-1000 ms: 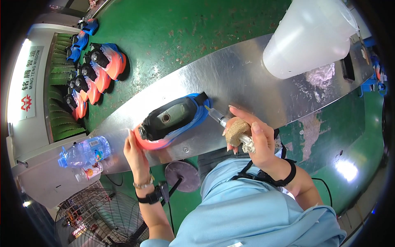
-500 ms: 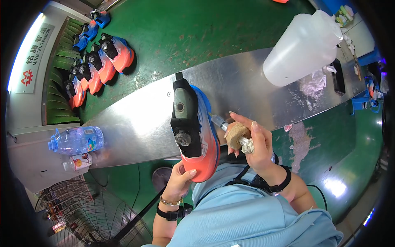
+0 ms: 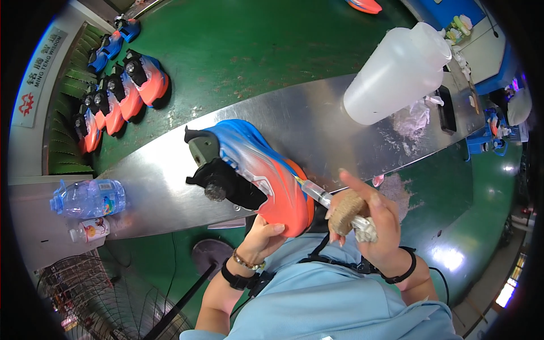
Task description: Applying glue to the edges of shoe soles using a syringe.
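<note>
A blue-to-orange sports shoe (image 3: 286, 198) is tilted over the near edge of the metal bench, its sole edge turned to the right. My left hand (image 3: 263, 237) grips it by the orange toe. Black inserts with a dark grey block (image 3: 203, 148) and a clear knob fill its opening. In my right hand (image 3: 374, 218) is a clear syringe (image 3: 317, 194), its thin tip at the seam between upper and sole. A tan ring-shaped pad (image 3: 347, 212) and a crumpled white wad (image 3: 364, 229) sit at the syringe's rear end, among the fingers.
Across the metal bench (image 3: 170, 164) stands a large white plastic jug (image 3: 391, 79), with whitish residue and a black tray (image 3: 447, 110) beside it. At left lie a clear blue bottle (image 3: 93, 198) and a small bottle (image 3: 90, 230). Several shoes (image 3: 148, 79) ride a green conveyor; a fan (image 3: 107, 289) stands lower left.
The shoe has rolled and tilted left, showing more of its side and sole edge. My right hand has moved slightly right and down, the syringe tip staying at the shoe's edge.
</note>
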The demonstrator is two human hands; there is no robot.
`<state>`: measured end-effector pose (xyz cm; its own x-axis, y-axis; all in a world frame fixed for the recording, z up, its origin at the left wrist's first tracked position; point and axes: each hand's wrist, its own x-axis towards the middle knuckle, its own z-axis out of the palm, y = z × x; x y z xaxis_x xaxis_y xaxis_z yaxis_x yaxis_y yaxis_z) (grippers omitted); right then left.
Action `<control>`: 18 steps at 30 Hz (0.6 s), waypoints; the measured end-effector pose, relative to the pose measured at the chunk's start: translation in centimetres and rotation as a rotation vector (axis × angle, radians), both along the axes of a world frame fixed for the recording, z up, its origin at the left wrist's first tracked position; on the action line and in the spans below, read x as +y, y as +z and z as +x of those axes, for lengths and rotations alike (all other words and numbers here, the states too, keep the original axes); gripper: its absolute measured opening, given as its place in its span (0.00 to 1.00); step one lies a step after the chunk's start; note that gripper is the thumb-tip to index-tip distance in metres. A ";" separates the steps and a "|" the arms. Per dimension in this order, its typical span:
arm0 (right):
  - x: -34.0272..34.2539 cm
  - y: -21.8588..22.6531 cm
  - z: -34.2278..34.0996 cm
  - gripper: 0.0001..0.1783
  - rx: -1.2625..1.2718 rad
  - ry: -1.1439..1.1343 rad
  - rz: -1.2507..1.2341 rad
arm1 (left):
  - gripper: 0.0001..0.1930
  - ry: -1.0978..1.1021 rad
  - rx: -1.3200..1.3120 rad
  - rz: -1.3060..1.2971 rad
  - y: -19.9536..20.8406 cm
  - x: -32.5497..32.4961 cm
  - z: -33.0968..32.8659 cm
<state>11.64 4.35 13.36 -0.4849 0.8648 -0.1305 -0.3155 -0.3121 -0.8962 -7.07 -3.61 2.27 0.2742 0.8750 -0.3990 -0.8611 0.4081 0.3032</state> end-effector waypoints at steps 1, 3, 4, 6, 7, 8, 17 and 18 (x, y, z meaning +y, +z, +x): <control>0.0 0.3 0.2 0.25 0.003 -0.023 0.052 | 0.33 -0.005 -0.010 0.002 -0.3 0.6 0.6; 0.1 0.9 0.7 0.26 0.028 -0.032 0.068 | 0.34 0.083 -0.136 0.006 -0.8 2.0 1.6; 0.0 1.1 1.0 0.27 -0.004 -0.052 0.104 | 0.32 0.095 -0.161 0.035 -1.0 2.9 2.0; -0.2 1.3 1.4 0.28 -0.057 -0.092 0.162 | 0.31 0.093 -0.176 0.046 -1.2 4.4 2.3; -0.1 1.3 1.5 0.28 -0.064 -0.096 0.161 | 0.30 0.092 -0.183 0.057 -1.4 5.1 2.4; 0.0 1.3 1.6 0.28 -0.087 -0.102 0.200 | 0.28 0.087 -0.190 0.076 -1.5 5.8 2.5; 0.7 1.4 2.0 0.25 -0.178 -0.108 0.367 | 0.32 0.088 -0.092 0.115 -1.6 9.3 3.4; 0.7 1.3 2.0 0.25 -0.176 -0.113 0.389 | 0.31 0.103 -0.088 0.121 -1.4 9.5 3.4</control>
